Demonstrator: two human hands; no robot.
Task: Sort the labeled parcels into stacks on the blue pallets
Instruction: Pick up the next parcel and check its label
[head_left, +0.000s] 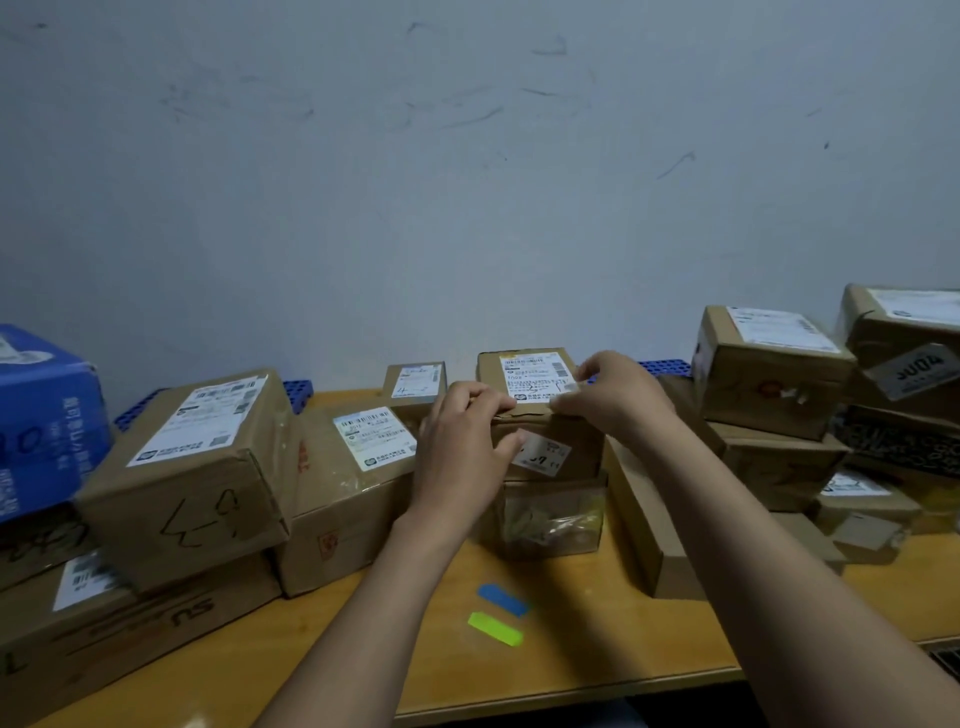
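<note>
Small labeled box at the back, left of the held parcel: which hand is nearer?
Left. The left hand grips the left edge of the held parcel, just beside the small box; the right hand grips its right edge, farther off.

Two bare forearms, left hand (460, 449), right hand (621, 397)

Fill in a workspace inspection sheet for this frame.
Surface: wooden table, parcels crowding its back half.
Job's things: labelled cardboard parcels stacked left and right; centre parcel sits on a clear-wrapped box; blue pallets along the wall.
Clutter: blue strip and green strip on the table; blue carton at left.
Grippers: left hand and right hand both grip the centre parcel's top edges.
Cables: nothing seen.
Surroundings: scuffed pale wall.
</note>
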